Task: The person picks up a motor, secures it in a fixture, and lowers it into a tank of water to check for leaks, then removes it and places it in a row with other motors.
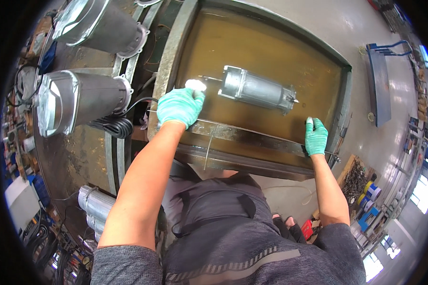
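Observation:
A grey cylindrical motor (259, 89) lies on its side in a rectangular metal tank (169, 52) of murky brown water. My left hand (179, 107), in a green knitted glove, is over the tank's left wall, its fingers curled; what they hold is hidden. A bright white spot (195, 85) shows at its fingertips, and I cannot tell whether it is glare or an object. From the left, a black cable (142, 99) reaches this hand. My right hand (316, 136), in a matching glove, is closed above the right end of the metal bar (259, 134) along the tank's near side.
Two larger grey motors (88, 97) (104, 28) rest on a bench to the left, with a coiled black cable (119, 127) beside them. Another ribbed metal housing (95, 204) sits lower left. A blue flat cart (379, 85) stands on the floor at right.

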Available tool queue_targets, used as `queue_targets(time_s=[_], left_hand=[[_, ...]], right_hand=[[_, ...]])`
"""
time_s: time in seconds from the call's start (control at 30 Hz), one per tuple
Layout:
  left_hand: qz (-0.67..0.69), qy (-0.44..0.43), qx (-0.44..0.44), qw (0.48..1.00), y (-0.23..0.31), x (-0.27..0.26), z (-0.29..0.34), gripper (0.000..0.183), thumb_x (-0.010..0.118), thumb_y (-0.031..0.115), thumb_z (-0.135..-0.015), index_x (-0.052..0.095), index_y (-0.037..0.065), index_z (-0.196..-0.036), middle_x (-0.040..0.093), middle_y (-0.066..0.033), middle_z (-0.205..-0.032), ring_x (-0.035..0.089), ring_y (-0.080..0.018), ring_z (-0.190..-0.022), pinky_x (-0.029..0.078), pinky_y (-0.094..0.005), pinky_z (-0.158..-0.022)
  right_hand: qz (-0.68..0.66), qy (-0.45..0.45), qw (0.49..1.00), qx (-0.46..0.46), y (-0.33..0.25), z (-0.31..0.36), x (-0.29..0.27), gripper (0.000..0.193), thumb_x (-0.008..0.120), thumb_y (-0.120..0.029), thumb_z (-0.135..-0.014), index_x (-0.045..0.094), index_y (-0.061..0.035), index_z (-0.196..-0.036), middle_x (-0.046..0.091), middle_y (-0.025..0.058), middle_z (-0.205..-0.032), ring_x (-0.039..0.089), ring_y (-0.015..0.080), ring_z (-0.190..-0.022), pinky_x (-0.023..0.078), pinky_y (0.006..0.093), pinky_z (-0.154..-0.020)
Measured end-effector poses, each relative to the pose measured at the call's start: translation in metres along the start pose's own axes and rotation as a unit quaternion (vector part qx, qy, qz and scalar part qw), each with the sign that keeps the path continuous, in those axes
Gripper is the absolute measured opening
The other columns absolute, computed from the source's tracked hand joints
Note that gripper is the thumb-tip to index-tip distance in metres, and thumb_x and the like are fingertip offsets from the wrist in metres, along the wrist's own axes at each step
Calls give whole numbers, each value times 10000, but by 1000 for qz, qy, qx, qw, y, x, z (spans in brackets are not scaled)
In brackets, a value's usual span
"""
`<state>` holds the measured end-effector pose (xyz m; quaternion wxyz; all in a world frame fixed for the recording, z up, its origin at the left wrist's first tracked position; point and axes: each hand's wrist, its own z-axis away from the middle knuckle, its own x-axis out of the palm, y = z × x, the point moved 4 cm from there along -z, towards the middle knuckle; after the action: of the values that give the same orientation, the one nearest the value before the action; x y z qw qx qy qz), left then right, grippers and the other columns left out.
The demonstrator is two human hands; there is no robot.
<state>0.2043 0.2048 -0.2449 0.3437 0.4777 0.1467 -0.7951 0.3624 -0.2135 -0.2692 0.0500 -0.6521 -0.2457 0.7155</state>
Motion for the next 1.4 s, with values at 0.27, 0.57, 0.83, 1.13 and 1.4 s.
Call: queue_targets(time_s=[0.27,0.57,0.83,1.13,1.4], left_hand=[[41,-9,20,999,-4,-4,3,460,451,471,-1011,748,128,-1092,728,-172,-1063,704,-367,-1003,551,-475,-891],[65,-2,26,998,-12,4,0,457,446,439,-1007,779,133,-1077,672,-146,-1237,667,-308,-1132,541,-435,-958],[80,88,87,989,-16,1,2,393,473,384,-986,744,100,-969,744,-174,-917,715,-385,-845,563,-489,-811],[95,93,85,987,-15,-2,2,404,470,379,-978,746,84,-975,717,-182,-1098,713,-386,-887,565,-491,-816],[101,44,30,993,-15,-1,2,468,431,450,-1035,756,114,-1000,738,-154,-1025,700,-338,-981,549,-471,-877]], right_hand=[[-25,-13,999,22,20,0,12,278,618,-272,-1024,669,-7,-959,638,220,-787,574,326,-658,484,418,-672],[108,-144,980,-85,-37,-31,24,435,667,-282,-985,536,-57,-1334,609,198,-1285,665,378,-1066,544,473,-897],[313,-271,891,-186,-57,-91,62,397,633,-272,-982,542,-48,-1297,648,242,-1171,672,427,-1027,558,509,-869],[258,-337,898,-114,-38,-103,82,411,559,-321,-1024,532,-6,-1287,691,295,-1085,660,473,-1022,540,540,-873],[243,-269,923,-130,-77,-99,43,400,563,-348,-1001,576,-29,-1244,709,279,-1039,681,465,-968,543,548,-852]])
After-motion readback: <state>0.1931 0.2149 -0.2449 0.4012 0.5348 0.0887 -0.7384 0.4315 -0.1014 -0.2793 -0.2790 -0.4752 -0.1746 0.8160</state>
